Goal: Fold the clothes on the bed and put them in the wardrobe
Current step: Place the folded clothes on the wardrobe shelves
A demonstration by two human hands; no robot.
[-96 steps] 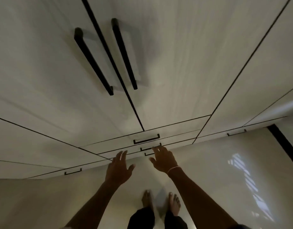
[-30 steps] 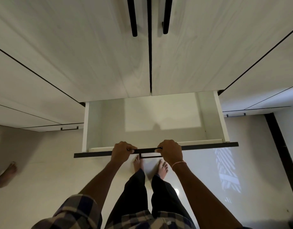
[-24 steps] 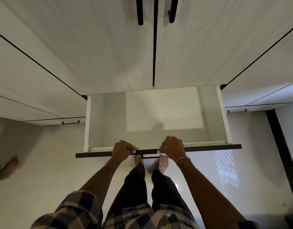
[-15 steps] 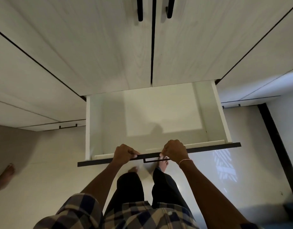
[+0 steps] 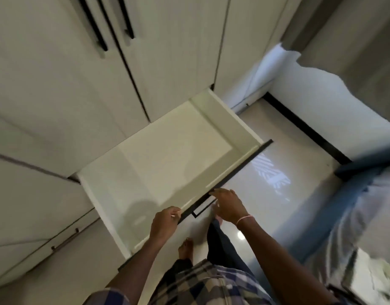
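Lifted off the black front edge (image 5: 233, 172) of the pulled-out white wardrobe drawer (image 5: 231, 119) since half a second ago: right hand (image 5: 228, 204), fingers now straight and spread just above that edge. Left hand (image 5: 164, 223) still curled over the same edge, left of the slim black handle (image 5: 200, 211), hands apart. Well to the right of both hands, across a strip of glossy pale floor (image 5: 288, 216) open between drawer front and bed: pale grey crumpled cloth (image 5: 370, 227) on the blue-sided bed (image 5: 348, 190), with tall white wardrobe doors (image 5: 57, 84) behind the drawer.
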